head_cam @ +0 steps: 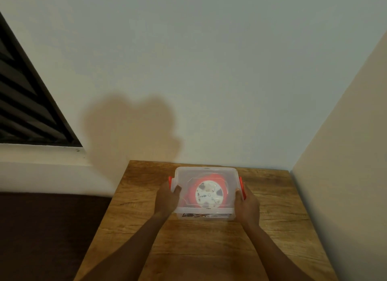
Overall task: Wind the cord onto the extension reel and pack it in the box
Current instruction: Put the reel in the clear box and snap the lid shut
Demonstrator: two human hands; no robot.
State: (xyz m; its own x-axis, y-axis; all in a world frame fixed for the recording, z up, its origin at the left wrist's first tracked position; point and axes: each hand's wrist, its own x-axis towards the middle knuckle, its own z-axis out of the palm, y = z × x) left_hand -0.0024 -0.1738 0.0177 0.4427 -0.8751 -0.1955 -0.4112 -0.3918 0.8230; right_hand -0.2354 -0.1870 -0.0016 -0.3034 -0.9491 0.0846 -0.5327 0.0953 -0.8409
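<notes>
Holding lidded box [206,174], lower centre of frame, on desk [272,207].
Left hand [167,199] grip curled round left clasp [170,181]; reel [207,194] inside; right hand [247,207] grip round right clasp [241,186]. Risk: an unlatched clasp could let the lid lift.

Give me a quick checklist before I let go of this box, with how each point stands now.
1. Reel inside the box: ok, it shows through the clear lid.
2. Lid seated on the box: ok as far as it shows; it looks flat on top.
3. Red latches clipped: cannot tell; the left latch and right latch are partly behind the hands.
4. Cord fully wound: cannot tell; only the red reel and its white face show through the lid.
5. Box resting on the table: ok, near the wall.
6. Grip: ok, the left hand and right hand hold opposite ends.
</notes>
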